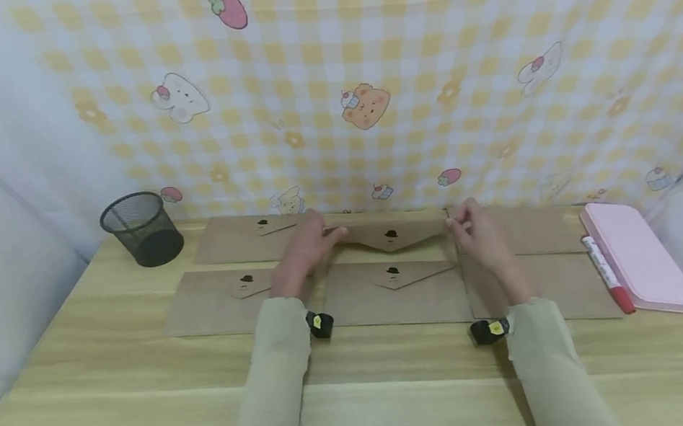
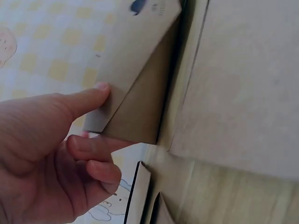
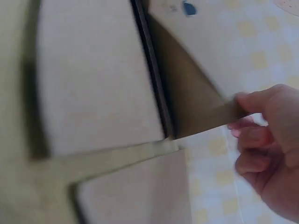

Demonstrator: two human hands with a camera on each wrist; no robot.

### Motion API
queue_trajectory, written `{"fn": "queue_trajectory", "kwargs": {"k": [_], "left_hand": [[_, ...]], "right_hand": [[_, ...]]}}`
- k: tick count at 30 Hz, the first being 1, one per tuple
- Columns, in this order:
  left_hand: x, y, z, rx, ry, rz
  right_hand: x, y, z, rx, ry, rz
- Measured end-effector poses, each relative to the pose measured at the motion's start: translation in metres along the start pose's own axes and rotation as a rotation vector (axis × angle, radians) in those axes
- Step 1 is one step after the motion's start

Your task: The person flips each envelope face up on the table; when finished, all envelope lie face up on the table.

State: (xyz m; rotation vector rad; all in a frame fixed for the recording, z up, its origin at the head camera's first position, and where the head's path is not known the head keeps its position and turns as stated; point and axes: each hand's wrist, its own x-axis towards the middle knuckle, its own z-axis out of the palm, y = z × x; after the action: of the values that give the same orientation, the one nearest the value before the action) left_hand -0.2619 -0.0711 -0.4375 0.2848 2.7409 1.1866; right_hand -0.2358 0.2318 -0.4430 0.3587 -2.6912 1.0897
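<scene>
A brown kraft envelope (image 1: 393,232) with a pointed flap and a small black hat print is held by its two ends, its upper edge tilted up off the table near the back. My left hand (image 1: 303,253) pinches the left end between thumb and fingers. At the opposite end, my right hand (image 1: 484,240) pinches the corner, thumb on the flap side (image 3: 210,51). Directly in front lies another envelope (image 1: 397,307) of the same kind. More lie to the left, a back one (image 1: 231,243) and a front one (image 1: 211,311), partly behind my left hand.
On the right lie two more envelopes, one at the back (image 1: 543,228) and one in front (image 1: 542,287), without visible prints. Beside them are a red-capped marker (image 1: 607,272) and a pink case (image 1: 639,255). A black mesh pen holder (image 1: 143,230) stands back left. A checked cloth (image 1: 300,102) hangs behind.
</scene>
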Motion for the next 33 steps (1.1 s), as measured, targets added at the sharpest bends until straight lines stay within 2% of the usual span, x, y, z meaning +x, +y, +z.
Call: {"fn": "queue_trajectory", "kwargs": {"k": [4,12,17,22,25,33], "left_hand": [[0.0,0.005,0.007,0.004,0.057,-0.015],[0.0,0.008,0.011,-0.011,0.145,0.032],[-0.001,0.009,0.012,-0.051,0.181,0.025],[0.001,0.008,0.013,-0.06,0.291,0.097],[0.004,0.007,0.013,-0.07,0.333,0.125],[0.005,0.008,0.009,-0.091,0.337,0.132]], "right_hand": [[0.001,0.002,0.002,0.013,0.071,-0.1],[0.005,0.002,0.007,-0.041,0.175,-0.276],[0.004,0.005,0.008,-0.033,0.249,-0.322],[0.004,0.003,0.01,-0.05,0.352,-0.366],[0.005,0.002,0.011,-0.044,0.382,-0.372],[0.005,0.002,0.012,-0.021,0.426,-0.376]]}}
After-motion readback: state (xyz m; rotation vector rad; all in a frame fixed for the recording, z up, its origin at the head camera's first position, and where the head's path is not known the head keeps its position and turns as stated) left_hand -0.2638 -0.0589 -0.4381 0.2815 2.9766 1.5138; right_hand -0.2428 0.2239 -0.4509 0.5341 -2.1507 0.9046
